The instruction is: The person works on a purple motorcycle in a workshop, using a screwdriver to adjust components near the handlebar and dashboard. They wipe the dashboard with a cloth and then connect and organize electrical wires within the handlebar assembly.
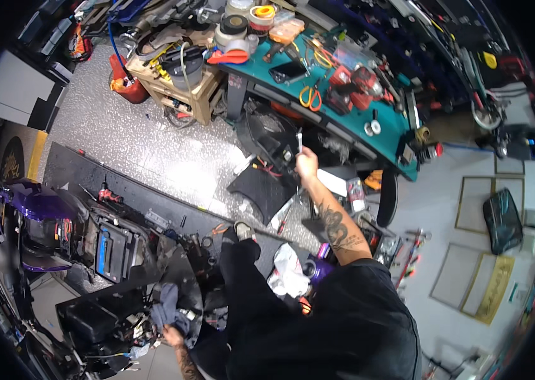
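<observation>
Your right hand (pixel 306 162) is raised toward the teal tabletop (pixel 389 130), fingers clenched around a small silver wrench (pixel 299 140) that stands upright above your fist, just short of the tabletop's front edge. Your tattooed right forearm stretches up from your black shirt to reach it. Your left hand (pixel 170 332) is low at the bottom of the view, grasping a grey-blue rag (pixel 167 305) against the dark bodywork of a stripped motorcycle (pixel 109 244) with purple fairing at its front end. The machine lies across a black mat (pixel 153 190) on the speckled floor. Between your arms, your black-trousered leg extends to a shoe near the mat's edge, with a crumpled white cloth (pixel 288 271) just beside your knee. On the tabletop, well apart from the wrench, lie orange-handled scissors (pixel 310 97), rolls of tape (pixel 242 25), and red power tools (pixel 359 85). A wooden crate (pixel 185 85) of parts stands at the tabletop's left end.
</observation>
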The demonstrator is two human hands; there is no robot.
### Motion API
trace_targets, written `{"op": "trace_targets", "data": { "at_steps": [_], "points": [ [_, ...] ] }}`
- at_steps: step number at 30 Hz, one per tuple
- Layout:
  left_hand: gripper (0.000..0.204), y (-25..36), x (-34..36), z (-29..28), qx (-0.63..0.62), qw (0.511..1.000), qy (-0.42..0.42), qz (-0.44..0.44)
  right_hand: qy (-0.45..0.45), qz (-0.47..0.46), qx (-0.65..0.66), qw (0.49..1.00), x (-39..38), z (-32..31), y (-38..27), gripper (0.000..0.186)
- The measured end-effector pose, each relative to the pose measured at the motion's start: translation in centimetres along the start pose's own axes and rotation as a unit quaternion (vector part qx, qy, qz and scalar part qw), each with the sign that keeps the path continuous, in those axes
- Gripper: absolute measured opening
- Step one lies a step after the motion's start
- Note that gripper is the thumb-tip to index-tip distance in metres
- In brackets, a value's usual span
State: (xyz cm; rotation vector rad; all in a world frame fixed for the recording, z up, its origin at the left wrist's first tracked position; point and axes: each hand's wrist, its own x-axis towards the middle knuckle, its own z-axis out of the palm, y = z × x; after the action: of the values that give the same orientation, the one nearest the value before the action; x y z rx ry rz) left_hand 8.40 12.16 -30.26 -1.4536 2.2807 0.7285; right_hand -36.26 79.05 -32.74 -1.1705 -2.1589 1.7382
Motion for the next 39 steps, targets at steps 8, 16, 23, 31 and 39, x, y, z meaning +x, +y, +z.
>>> {"op": "trace_targets", "data": {
  "at_steps": [8,16,23,31,39],
  "points": [
    [0.053,4.9,-8.1,-9.8,0.173,0.979,0.087,0.065,0.121,-0.070,-0.181,0.974,19.7,-2.0,-7.7,0.067],
    [0.047,14.4,-13.3,-28.1,-0.237,0.958,0.079,0.142,-0.220,-0.066,-0.258,0.938,-4.6,-0.2,8.6,0.034],
    [0.031,24.7,-15.1,-30.5,-0.308,0.947,0.029,0.088,-0.471,0.253,-0.128,0.835,-23.2,-5.5,8.2,0.025],
    [0.011,35.9,-31.5,-27.9,-0.351,0.708,0.155,0.594,-0.649,-0.247,-0.017,0.719,-29.7,3.7,-24.5,0.062],
    [0.013,43.5,-39.8,-33.6,-0.298,0.718,0.096,0.621,-0.613,-0.436,0.030,0.659,-33.0,-2.0,-38.2,0.019]
  ]
}}
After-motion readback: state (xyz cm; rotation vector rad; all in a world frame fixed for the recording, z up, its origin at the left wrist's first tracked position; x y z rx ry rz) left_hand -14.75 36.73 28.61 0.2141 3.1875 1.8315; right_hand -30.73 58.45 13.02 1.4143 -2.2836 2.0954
